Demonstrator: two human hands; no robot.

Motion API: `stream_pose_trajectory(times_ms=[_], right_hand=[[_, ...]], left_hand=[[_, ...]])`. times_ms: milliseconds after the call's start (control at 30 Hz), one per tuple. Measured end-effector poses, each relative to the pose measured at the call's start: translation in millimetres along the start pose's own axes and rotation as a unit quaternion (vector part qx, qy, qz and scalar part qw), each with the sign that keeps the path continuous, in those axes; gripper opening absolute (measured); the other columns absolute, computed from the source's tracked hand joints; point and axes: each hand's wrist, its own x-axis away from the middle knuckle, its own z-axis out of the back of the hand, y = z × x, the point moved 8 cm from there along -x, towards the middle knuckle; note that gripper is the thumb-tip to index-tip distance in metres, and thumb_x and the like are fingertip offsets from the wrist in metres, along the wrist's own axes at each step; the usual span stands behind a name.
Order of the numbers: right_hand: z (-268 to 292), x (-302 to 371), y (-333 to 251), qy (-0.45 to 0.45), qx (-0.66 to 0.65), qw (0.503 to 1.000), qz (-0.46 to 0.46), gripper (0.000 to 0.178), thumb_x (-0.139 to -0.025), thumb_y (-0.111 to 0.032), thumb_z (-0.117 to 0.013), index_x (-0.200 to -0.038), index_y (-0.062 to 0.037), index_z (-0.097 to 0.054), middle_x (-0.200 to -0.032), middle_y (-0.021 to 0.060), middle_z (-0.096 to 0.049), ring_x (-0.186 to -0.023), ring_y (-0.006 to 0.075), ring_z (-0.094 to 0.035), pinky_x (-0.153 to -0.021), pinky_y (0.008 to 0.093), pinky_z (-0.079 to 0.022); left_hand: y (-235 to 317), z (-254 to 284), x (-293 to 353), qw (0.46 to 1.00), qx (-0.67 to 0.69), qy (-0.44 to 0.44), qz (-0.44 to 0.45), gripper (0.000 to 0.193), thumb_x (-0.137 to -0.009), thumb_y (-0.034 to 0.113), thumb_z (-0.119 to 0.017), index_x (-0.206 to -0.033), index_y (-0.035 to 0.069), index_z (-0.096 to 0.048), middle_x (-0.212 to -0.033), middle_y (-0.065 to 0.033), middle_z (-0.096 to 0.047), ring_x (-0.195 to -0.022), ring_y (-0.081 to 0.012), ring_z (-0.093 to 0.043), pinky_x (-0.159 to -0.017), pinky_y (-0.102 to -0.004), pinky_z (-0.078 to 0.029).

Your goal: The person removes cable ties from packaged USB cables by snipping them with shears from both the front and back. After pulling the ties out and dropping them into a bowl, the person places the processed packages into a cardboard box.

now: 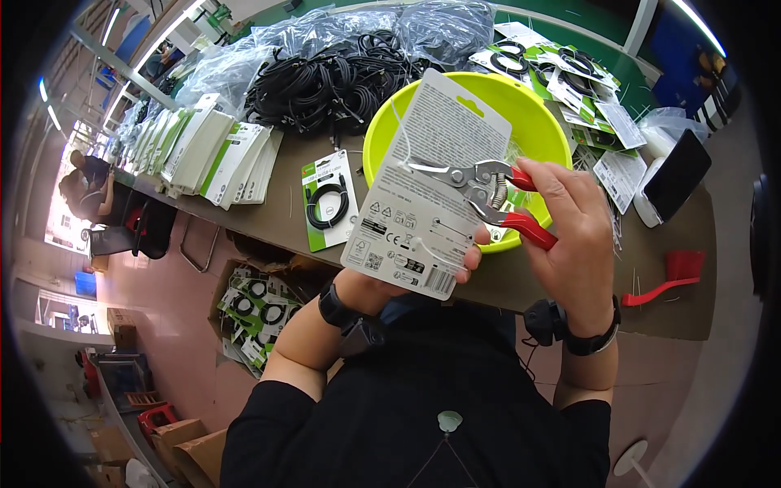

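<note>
My left hand (471,259) grips a white packaging card (407,228) from behind and below; most of this hand is hidden by the card. The card's printed back faces up, and thin white plastic ties poke through it. In my right hand (576,232) are red-handled pruning shears (460,176). Their blades lie over the upper part of the card, the tips beside a tie that sticks up there. A lime-yellow basin (547,118) stands beneath the card and the shears. Left of it lies a carded black cable (329,203) on the table.
A heap of black cables (325,89) and clear plastic bags (447,31) lie behind. Stacked cards (195,150) line the left; finished-looking packs (561,73) pile up at back right. A black-screened device (675,175) and red brush (663,289) sit right. A box (218,305) of packs stands below left.
</note>
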Motion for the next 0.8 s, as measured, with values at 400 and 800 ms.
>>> stream_pose_trajectory(times_ms=[400,800], right_hand=[[-19.3,5.1,4.8,-0.091,-0.089,0.991,-0.041,0.046,-0.069,0.000,-0.068,-0.114,-0.0031,-0.059,-0.100,0.0137,-0.061,-0.088,0.0309,-0.059,-0.077,0.0373,-0.048],[-12.2,17.0,-9.5,-0.031,-0.003,0.999,0.030,0.044,-0.070,-0.001,-0.067,-0.113,-0.0041,-0.060,-0.101,0.0130,-0.060,-0.092,0.0311,-0.057,-0.081,0.0392,-0.046]], left_hand=[[0.6,-4.7,-1.3,0.998,-0.063,0.014,-0.011,0.072,-0.092,0.052,-0.040,-0.136,-0.005,-0.033,-0.115,-0.0273,-0.053,-0.091,-0.0334,-0.060,-0.076,-0.0434,-0.054],[31.7,-1.1,-6.2,0.992,-0.070,-0.026,-0.106,0.061,-0.093,0.041,-0.047,-0.137,0.002,-0.033,-0.129,-0.0154,-0.050,-0.109,-0.0243,-0.057,-0.088,-0.0393,-0.052]])
